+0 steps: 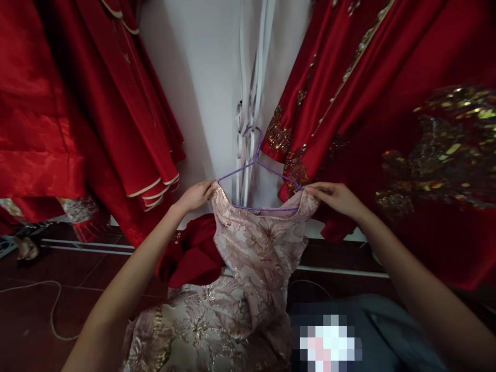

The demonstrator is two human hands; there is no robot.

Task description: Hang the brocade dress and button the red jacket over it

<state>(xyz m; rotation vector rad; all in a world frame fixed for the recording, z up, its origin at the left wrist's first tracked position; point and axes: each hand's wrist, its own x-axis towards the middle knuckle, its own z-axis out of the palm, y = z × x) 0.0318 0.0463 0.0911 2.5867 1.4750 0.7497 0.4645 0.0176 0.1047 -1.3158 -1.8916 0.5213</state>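
While your left hand pinches one shoulder of the pink brocade dress and your right hand pinches the other, the dress hangs between them on a purple wire hanger. The hanger's hook rises just above your hands, against a white scrolled rail. The skirt falls below your wrists towards you. A red cloth bundle sits under your left wrist, touching the dress. Red gowns hang beyond your left hand, and a gold-embroidered red gown beyond your right.
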